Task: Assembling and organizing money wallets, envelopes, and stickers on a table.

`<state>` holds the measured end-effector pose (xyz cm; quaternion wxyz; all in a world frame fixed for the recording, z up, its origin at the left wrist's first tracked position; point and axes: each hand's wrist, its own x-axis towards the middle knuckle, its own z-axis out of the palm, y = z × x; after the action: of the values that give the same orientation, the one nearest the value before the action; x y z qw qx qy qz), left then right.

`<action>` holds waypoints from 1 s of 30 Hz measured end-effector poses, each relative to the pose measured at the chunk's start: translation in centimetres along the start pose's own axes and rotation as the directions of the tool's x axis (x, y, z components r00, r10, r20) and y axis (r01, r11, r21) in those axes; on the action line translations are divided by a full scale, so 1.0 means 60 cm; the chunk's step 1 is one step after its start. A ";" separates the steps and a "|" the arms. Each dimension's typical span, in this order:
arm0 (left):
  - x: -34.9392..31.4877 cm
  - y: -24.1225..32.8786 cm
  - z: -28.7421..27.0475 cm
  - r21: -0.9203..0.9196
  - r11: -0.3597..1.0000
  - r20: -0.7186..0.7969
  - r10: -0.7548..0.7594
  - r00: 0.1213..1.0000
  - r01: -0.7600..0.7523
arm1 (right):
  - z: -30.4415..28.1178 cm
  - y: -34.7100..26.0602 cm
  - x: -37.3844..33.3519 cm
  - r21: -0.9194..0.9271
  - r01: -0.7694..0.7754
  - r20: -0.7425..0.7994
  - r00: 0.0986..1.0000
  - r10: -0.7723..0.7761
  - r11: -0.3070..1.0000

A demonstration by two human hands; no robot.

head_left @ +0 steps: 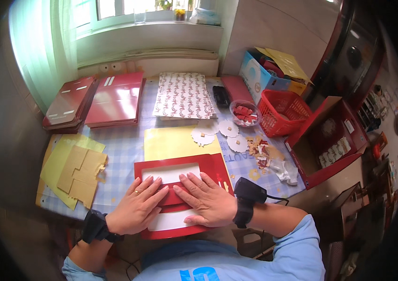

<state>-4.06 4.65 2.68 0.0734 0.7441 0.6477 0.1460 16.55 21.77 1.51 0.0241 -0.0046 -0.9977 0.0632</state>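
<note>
Both palms lie on a red cardboard piece [215,165] with two white rectangular panels, at the table's near edge. My left hand [138,206] is flat with its fingers stretched across the red middle strip. Beside it my right hand [206,201] lies just as flat, fingers spread, thumb over the lower white panel [168,221]. The fingertips of the two hands nearly meet. Beneath the red piece, a yellow sheet [171,140] sticks out on the far side. White scalloped discs [202,136] with small tan squares lie just beyond it.
Stacks of dark red boards [114,100], patterned sheets [184,96] and a black stapler-like object [220,96] stand at the back. Right are a bowl of red pieces [245,113], a red basket [283,114], paper scraps [262,152] and an open red box [325,140]. Torn cardboard [81,173] lies left.
</note>
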 end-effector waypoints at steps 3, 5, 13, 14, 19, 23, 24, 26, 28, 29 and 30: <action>-0.003 0.003 0.002 0.006 1.000 0.010 -0.020 1.000 0.020 | 0.006 0.001 -0.001 0.035 0.035 -0.033 0.999 -0.034 0.999; -0.001 0.001 0.000 -0.002 1.000 0.009 -0.031 0.999 0.031 | 0.005 0.006 0.000 0.038 0.029 -0.024 0.999 -0.028 0.999; 0.003 -0.008 -0.014 -0.217 0.973 -0.243 0.026 0.970 -0.080 | -0.058 0.031 0.008 0.181 0.179 -0.132 0.979 -0.156 0.967; 0.003 -0.007 -0.018 -0.208 0.975 -0.257 0.018 0.966 -0.073 | -0.054 0.032 0.008 0.169 0.195 -0.134 0.976 -0.174 0.966; 0.013 -0.022 -0.046 -0.215 0.967 -0.298 0.071 0.952 -0.139 | -0.062 0.036 0.022 0.072 0.235 -0.243 0.947 -0.212 0.969; 0.008 -0.052 -0.044 -0.255 0.961 -0.259 0.041 0.965 -0.109 | -0.054 0.041 0.051 0.059 0.246 -0.249 0.942 -0.225 0.967; 0.005 -0.062 -0.043 -0.313 0.947 -0.205 0.010 0.979 -0.076 | -0.047 0.044 0.063 0.042 0.262 -0.230 0.942 -0.245 0.964; 0.008 -0.064 -0.047 -0.321 0.943 -0.187 0.021 0.982 -0.082 | -0.055 0.049 0.065 0.154 0.275 -0.220 0.946 -0.238 0.949; 0.006 -0.061 -0.057 -0.338 0.934 -0.308 0.011 0.951 -0.120 | -0.076 0.054 0.066 0.165 0.277 -0.270 0.936 -0.227 0.947; 0.006 -0.064 -0.069 -0.381 0.922 -0.346 -0.078 0.935 -0.064 | -0.098 0.057 0.072 0.223 0.260 -0.293 0.937 -0.189 0.940; 0.021 -0.058 -0.098 -0.426 0.904 -0.314 -0.178 0.933 0.030 | -0.109 0.067 0.073 0.324 0.197 -0.355 0.932 -0.074 0.925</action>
<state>-9.00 5.93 7.39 0.1223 0.6380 0.6440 0.4040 12.50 26.63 7.67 0.1986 0.0590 -0.9489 0.2382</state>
